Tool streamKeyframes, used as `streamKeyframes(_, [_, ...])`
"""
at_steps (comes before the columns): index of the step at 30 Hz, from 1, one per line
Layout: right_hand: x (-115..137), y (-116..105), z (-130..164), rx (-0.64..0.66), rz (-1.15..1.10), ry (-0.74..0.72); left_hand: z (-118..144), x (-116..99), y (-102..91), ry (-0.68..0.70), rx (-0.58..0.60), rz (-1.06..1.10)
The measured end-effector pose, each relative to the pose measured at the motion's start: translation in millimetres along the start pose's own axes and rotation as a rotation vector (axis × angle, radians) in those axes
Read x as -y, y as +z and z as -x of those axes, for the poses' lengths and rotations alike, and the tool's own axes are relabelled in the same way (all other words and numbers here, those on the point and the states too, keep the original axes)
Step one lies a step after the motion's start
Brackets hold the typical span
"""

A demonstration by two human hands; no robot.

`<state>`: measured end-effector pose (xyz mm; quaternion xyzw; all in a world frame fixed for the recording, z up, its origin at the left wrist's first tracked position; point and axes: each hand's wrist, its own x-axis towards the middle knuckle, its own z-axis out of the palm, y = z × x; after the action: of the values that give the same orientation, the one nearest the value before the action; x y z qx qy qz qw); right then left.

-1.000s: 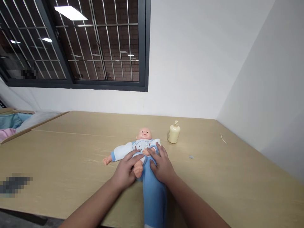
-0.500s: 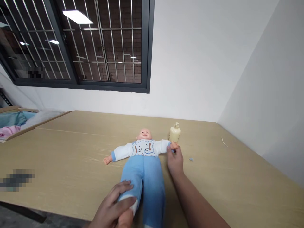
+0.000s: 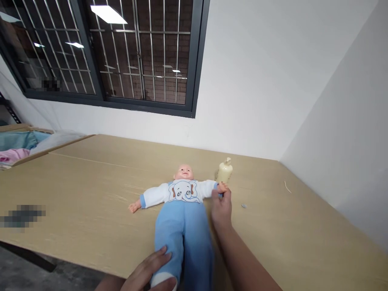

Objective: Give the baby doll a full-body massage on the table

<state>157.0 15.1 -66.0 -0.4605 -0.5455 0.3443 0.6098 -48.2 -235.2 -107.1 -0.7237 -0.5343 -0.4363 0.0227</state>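
A baby doll point(image 3: 183, 222) lies on its back on the table, head toward the wall, arms spread. It wears a white top with an elephant print point(image 3: 184, 190) and light blue trousers. My left hand point(image 3: 148, 270), partly cut off by the bottom edge, curls round the lower trouser leg near its white cuff point(image 3: 162, 278). At the doll's arm on the right, my right hand point(image 3: 222, 208) pinches the doll's small hand point(image 3: 222, 187) by the blue sleeve cuff. The doll's feet are out of view.
A cream pump bottle point(image 3: 224, 171) stands just behind the doll's held hand. On the tabletop point(image 3: 91, 194) lie a small bluish scrap point(image 3: 243, 206), a thin white strand point(image 3: 287, 186) and a blurred dark object point(image 3: 22, 216). An open box with cloth point(image 3: 18, 141) is at far left.
The view has shifted slightly. My left hand and the trouser leg sit lower in the picture, and the doll's foot has left view. My right hand stays at the doll's hand.
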Motion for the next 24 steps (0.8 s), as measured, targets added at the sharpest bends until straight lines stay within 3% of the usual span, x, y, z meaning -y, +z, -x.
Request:
streamKeyframes(4, [14.3,8.5,21.1,0.348,0.391,-0.518,-19.4,3.0,0.5,0.127,0.016,-0.073])
streamKeyframes(7, [17.3,11.2,25.3,0.52,0.551,-0.696,-46.1,2.6,-10.5,0.371,-0.056,-0.126])
streamKeyframes(8, [17.5,11.1,24.8,0.553,0.583,-0.716,-57.2,2.4,-15.1,0.416,-0.068,-0.151])
streamKeyframes(11, [17.4,9.4,21.9,0.593,0.639,-0.733,-91.3,5.8,-22.8,0.373,-0.066,-0.144])
streamKeyframes(15, [18.2,8.5,20.9,0.62,0.667,-0.762,-121.5,20.7,-10.0,0.331,-0.035,-0.138])
streamKeyframes(20, [19.5,10.4,23.3,0.616,0.697,-0.771,-128.1,34.2,10.8,0.256,0.036,-0.055])
streamKeyframes(24, [18.7,10.2,23.6,0.596,0.656,-0.764,-123.3,25.6,9.8,0.179,0.011,0.021])
